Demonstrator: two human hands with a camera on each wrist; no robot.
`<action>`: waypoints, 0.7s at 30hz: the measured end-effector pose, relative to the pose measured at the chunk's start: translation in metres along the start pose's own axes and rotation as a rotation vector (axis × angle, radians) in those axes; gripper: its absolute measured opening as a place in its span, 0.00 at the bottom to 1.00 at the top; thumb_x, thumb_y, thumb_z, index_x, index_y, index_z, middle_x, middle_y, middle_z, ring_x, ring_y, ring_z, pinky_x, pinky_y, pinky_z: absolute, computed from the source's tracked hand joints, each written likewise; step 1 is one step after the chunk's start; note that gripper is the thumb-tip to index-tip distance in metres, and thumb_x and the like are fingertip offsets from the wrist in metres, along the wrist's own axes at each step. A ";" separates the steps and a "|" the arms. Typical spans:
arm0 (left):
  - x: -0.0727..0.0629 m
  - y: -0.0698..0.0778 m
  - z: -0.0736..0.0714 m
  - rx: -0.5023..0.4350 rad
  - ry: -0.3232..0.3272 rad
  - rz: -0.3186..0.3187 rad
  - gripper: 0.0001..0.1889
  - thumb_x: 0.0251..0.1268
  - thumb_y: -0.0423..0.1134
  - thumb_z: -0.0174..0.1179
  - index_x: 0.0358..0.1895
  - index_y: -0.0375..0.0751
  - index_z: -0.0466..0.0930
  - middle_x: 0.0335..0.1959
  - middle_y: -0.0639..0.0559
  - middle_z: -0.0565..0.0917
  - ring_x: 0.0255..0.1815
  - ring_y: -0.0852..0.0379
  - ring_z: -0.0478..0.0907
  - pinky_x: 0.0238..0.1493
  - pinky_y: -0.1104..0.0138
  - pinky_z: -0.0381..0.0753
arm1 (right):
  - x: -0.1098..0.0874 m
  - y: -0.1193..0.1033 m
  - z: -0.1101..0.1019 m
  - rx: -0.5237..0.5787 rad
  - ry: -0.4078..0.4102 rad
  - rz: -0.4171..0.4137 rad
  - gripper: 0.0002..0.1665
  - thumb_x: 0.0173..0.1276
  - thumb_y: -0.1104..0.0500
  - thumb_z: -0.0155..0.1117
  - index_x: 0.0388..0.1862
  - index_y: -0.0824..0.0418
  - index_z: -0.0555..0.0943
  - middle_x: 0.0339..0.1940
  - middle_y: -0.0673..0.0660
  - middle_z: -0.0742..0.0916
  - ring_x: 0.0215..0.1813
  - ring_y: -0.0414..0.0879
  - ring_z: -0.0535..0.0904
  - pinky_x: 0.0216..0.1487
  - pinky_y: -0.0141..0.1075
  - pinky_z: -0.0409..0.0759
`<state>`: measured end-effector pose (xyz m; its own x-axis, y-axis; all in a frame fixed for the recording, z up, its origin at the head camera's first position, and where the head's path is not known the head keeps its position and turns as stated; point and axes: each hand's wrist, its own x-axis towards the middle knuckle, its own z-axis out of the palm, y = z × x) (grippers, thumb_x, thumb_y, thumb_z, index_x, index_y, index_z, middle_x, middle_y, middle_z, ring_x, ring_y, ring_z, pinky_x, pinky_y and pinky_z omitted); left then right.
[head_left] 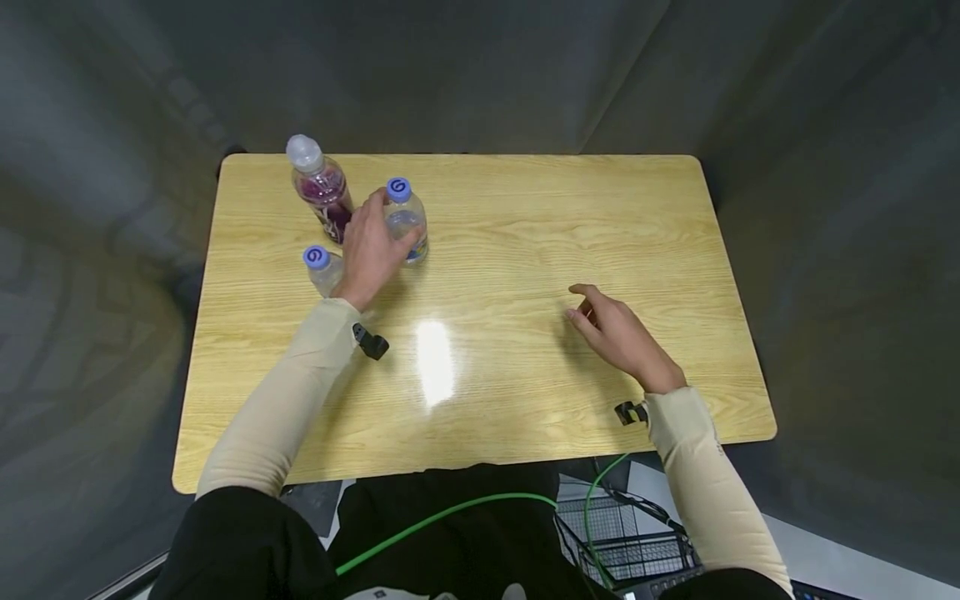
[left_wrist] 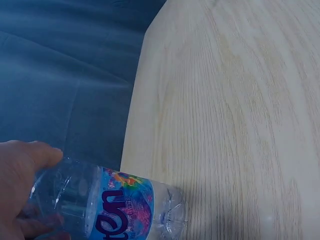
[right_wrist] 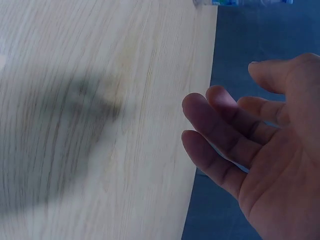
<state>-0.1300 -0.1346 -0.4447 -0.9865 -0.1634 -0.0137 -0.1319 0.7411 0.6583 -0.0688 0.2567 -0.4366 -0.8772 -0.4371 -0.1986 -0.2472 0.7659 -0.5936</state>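
My left hand grips a clear plastic water bottle with a blue cap, upright near the back left of the table. In the left wrist view the thumb and fingers wrap the bottle's upper part, above a colourful blue label. Just left of that hand stands a second blue-capped bottle, partly hidden behind the wrist. Behind it is a bigger bottle with a purple label and a whitish cap. Over the right half of the table hovers my right hand, holding nothing, its fingers loosely bent.
The light wooden table has rounded corners and a bright glare spot near its middle. Dark grey curtains hang around it. A green cable crosses the lap below the front edge, and a black wire basket sits under the table.
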 end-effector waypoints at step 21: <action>-0.014 0.021 -0.024 -0.095 0.236 0.217 0.42 0.65 0.44 0.69 0.80 0.44 0.59 0.78 0.47 0.67 0.77 0.51 0.62 0.80 0.61 0.57 | -0.005 0.005 0.000 0.002 0.087 0.016 0.23 0.83 0.47 0.54 0.62 0.63 0.75 0.38 0.57 0.82 0.33 0.48 0.76 0.33 0.41 0.76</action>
<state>-0.1162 -0.1324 -0.4122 -0.9395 -0.1627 0.3016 0.0994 0.7128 0.6943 -0.0658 0.2627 -0.4393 -0.9136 -0.3822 -0.1390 -0.2324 0.7711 -0.5927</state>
